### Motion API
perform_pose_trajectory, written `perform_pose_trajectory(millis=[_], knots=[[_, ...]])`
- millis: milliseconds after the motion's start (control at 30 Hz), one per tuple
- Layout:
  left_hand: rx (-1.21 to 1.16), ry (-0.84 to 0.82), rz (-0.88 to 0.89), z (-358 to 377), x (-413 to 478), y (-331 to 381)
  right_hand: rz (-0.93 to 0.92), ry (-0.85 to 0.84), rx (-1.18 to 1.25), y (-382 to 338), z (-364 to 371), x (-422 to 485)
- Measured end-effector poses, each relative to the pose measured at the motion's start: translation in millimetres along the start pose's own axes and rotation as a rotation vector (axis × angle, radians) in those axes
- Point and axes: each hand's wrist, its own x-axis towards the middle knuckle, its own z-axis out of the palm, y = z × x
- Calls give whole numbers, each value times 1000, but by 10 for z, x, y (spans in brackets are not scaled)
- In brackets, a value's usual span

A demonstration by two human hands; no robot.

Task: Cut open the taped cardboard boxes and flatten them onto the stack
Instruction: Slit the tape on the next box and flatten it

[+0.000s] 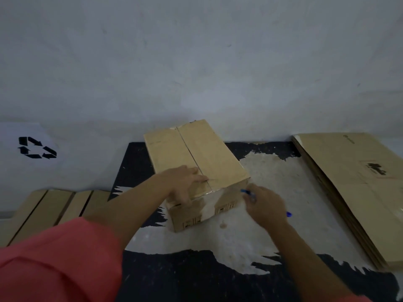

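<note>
Left hand [185, 182]: fingers flat, bracing box [209, 153] beside seam [196, 158].
Right hand [266, 205]: fingers wrapped round cutter [247, 192], tip near front edge.
Advice: slit along seam, clear of bracing fingers.

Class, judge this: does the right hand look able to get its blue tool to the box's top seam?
Likely yes: the right hand holds the blue tool just beside the box, nothing between; but the left hand covers the seam's near end.

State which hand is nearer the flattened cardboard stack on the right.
Right. The right hand, holding a blue tool, is between box and stack; the left hand rests on the box top, farther off.
</note>
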Motion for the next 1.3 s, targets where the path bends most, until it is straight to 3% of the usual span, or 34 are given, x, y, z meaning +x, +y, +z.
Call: perform_pose_trajectory(millis=[133,267,400,533,667,833,1000,1067,1300], knots=[[-2,-2,5,-19,57,3,49,-35,-58,304,-320,97],[-82,96,0,7,16,-71,-51,-113,158,21,-370,174],[-454,275,-57,51,-23,-250,-9,-174,376,-394,-377,533],[-740,537,-119,113,68,-461,19,-283,420,-827,-294,1086],[-636,705,-286,96,212,-731,-24,-345,318,-1174,-165,1644],[-544,839,-366,7,402,-1191,-70,-334,125,-1531,-4,2237],[-420,420,-309,8,715,-1343,-113,-369,-12,-1760,133,2518],[-363,326,-295,120,827,-1348,-124,-361,-35,-1789,167,2552],[-294,334,-308,199,832,-1328,-138,-380,-182,-1890,174,2544]])
